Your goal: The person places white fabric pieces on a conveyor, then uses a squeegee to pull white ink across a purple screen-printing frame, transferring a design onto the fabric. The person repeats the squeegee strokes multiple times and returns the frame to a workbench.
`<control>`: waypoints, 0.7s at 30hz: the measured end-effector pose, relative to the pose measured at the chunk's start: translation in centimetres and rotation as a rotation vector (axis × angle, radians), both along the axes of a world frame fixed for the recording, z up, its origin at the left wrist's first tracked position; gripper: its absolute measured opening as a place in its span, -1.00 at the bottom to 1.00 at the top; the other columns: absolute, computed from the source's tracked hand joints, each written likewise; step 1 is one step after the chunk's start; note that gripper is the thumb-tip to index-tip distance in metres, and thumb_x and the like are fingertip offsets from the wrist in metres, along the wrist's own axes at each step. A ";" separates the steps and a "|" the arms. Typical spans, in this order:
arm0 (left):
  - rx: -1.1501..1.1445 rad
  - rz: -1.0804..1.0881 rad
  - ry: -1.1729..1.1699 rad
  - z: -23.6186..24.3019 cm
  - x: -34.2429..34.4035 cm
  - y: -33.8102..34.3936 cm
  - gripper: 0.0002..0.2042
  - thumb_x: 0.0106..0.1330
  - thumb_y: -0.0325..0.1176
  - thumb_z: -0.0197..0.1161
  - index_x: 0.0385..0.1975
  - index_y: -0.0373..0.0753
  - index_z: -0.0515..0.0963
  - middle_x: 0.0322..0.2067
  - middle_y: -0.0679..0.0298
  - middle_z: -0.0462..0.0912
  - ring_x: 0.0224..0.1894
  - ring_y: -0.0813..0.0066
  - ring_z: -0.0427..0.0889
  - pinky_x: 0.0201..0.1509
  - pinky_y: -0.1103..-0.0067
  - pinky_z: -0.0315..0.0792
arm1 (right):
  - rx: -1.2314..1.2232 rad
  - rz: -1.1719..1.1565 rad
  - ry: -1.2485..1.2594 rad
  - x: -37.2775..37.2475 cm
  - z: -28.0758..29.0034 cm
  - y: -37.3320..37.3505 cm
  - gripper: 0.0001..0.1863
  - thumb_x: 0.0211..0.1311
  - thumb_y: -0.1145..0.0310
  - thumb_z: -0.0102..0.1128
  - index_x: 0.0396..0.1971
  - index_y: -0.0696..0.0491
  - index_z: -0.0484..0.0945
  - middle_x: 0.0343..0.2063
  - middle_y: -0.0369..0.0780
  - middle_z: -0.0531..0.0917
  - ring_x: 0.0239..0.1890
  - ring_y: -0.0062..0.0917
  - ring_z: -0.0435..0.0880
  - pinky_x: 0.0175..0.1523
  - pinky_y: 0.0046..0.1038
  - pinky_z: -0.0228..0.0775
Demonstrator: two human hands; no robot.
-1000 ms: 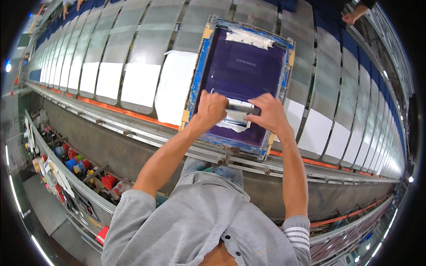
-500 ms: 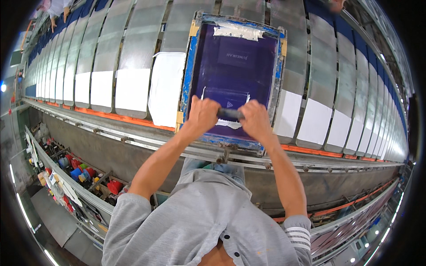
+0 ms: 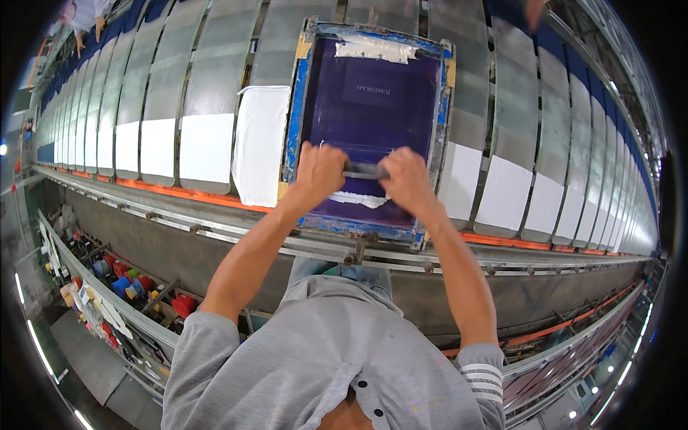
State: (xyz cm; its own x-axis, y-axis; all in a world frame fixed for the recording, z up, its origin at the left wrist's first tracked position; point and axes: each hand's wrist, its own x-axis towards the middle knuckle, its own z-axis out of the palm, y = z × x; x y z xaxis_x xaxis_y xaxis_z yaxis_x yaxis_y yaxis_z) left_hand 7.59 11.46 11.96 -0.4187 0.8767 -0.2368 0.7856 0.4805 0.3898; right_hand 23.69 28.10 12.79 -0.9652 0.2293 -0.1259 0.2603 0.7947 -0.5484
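Observation:
A screen-printing frame (image 3: 295, 115) with worn blue edges lies across the long row of printing boards in front of me. Its mesh (image 3: 369, 107) is dark purple, with pale tape at the far end and faint design marks. Both my hands grip the grey bar-like handle of a squeegee (image 3: 363, 170) over the near half of the mesh. My left hand (image 3: 319, 173) is closed round its left end and my right hand (image 3: 405, 177) round its right end. The blade is hidden beneath. A white streak (image 3: 358, 199) crosses the mesh just on my side of the squeegee.
White fabric pieces (image 3: 206, 154) lie on the boards either side. A metal rail (image 3: 236, 234) with an orange strip (image 3: 193, 195) runs along the near edge. Ink tubs (image 3: 136, 287) stand on a lower left shelf. Another person's hand (image 3: 99, 27) shows at the far left.
My hands and the squeegee have shifted slightly toward the far side of the mesh, covering a small triangular mark seen before. The whole scene sits a little further left in view.

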 end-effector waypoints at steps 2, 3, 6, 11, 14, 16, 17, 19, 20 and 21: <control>0.055 0.016 0.042 -0.2 -1.7 2.2 -0.84 -0.03 -0.55 0.28 -0.47 -0.16 0.72 -0.44 0.20 0.71 -0.33 0.17 0.70 -0.12 0.22 0.28 | 0.009 -0.040 0.041 -1.8 -0.5 1.9 -0.78 -0.01 0.45 0.37 -0.33 0.09 0.57 -0.22 -0.18 0.61 0.01 -0.22 0.56 0.21 -0.02 0.37; 0.103 0.018 0.044 -0.2 -1.5 2.1 -0.82 -0.01 -0.54 0.28 -0.43 -0.16 0.74 -0.43 0.18 0.73 -0.34 0.14 0.70 -0.13 0.23 0.28 | 0.039 -0.051 0.079 -1.5 -0.8 1.6 -0.79 -0.01 0.45 0.36 -0.33 0.09 0.57 -0.23 -0.17 0.61 0.02 -0.22 0.56 0.21 -0.02 0.37; 0.148 0.032 0.003 0.2 0.9 -0.2 -0.72 0.00 -0.55 0.28 -0.28 -0.17 0.78 -0.37 0.17 0.77 -0.32 0.11 0.70 -0.11 0.24 0.27 | 0.073 -0.084 0.136 0.7 -1.0 -1.4 -0.84 0.02 0.46 0.28 -0.36 0.08 0.55 -0.25 -0.16 0.57 0.02 -0.21 0.55 0.22 0.00 0.36; 0.068 0.014 -0.003 1.1 5.6 -4.9 -0.62 -0.03 -0.54 0.35 -0.14 -0.15 0.75 -0.18 0.23 0.79 -0.10 0.24 0.73 0.09 0.21 0.27 | 0.065 -0.105 0.069 5.7 -0.4 -6.9 -0.75 0.11 0.34 0.33 -0.23 0.14 0.62 -0.24 -0.13 0.56 0.07 -0.23 0.57 0.29 0.15 0.26; -0.002 -0.047 0.050 3.0 5.0 -3.4 -0.64 -0.02 -0.52 0.39 -0.14 -0.17 0.75 -0.13 0.22 0.78 -0.01 0.24 0.72 0.28 0.14 0.24 | -0.170 -0.163 0.086 5.7 0.8 -4.2 -0.50 0.16 0.13 0.45 -0.04 0.20 0.64 -0.13 -0.11 0.58 0.13 -0.18 0.53 0.30 0.02 0.30; -0.102 -0.118 0.084 3.8 4.3 -1.7 -0.64 -0.01 -0.51 0.40 -0.13 -0.19 0.74 -0.10 0.22 0.78 0.04 0.23 0.71 0.40 0.08 0.19 | -0.334 -0.350 0.171 5.7 -1.1 -1.5 -0.41 0.16 0.05 0.48 0.01 0.23 0.63 -0.08 -0.11 0.58 0.14 -0.15 0.51 0.29 -0.07 0.33; -0.109 -0.124 0.049 3.3 4.3 -1.7 -0.63 -0.01 -0.52 0.39 -0.12 -0.19 0.74 -0.09 0.21 0.77 0.04 0.23 0.71 0.41 0.07 0.19 | -0.205 -0.486 0.231 5.4 -0.8 -0.6 -0.39 0.17 0.06 0.48 0.03 0.25 0.60 -0.04 -0.07 0.55 0.14 -0.10 0.49 0.24 -0.16 0.36; -0.123 -0.128 -0.019 1.8 4.7 -2.3 -0.62 0.00 -0.54 0.36 -0.09 -0.20 0.73 -0.06 0.20 0.76 0.03 0.22 0.71 0.43 0.04 0.18 | 0.152 -0.732 0.147 5.8 -2.6 0.9 -0.33 0.16 0.07 0.49 0.10 0.27 0.53 -0.05 -0.01 0.53 0.09 -0.07 0.48 0.20 -0.11 0.37; -0.110 -0.133 -0.043 0.5 5.1 -3.3 -0.57 -0.01 -0.56 0.33 -0.04 -0.20 0.71 -0.05 0.18 0.75 0.02 0.21 0.71 0.39 0.10 0.26 | 0.174 -0.774 0.089 6.3 -3.5 1.1 -0.32 0.16 0.09 0.50 0.11 0.28 0.52 -0.05 0.01 0.52 0.10 -0.06 0.47 0.20 -0.12 0.37; -0.034 -0.122 -0.030 0.5 5.8 -3.9 -0.61 0.01 -0.56 0.30 -0.09 -0.21 0.72 -0.09 0.18 0.76 -0.02 0.21 0.71 0.35 0.14 0.29 | 0.195 -0.817 0.032 6.8 -4.4 1.1 -0.31 0.15 0.11 0.50 0.13 0.29 0.50 -0.04 0.02 0.51 0.10 -0.05 0.47 0.20 -0.12 0.37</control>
